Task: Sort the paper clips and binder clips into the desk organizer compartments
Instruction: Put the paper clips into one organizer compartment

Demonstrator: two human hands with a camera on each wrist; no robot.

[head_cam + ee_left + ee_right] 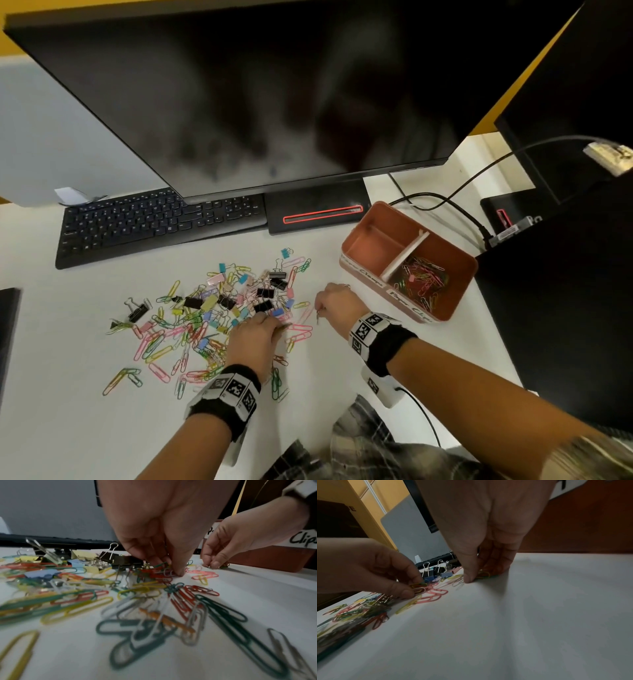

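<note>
Thin wire clips (219, 315) looked light and slippery; both hands, left (255, 337) and right (337, 303), pinched some off the table (342, 370).

The white desk (359, 349) carries loose clips (212, 315), organizer (459, 294), keyboard (154, 222) and monitor base (318, 212).

near paper clips (171, 622) blurred, organizer (267, 555) cropped
</note>
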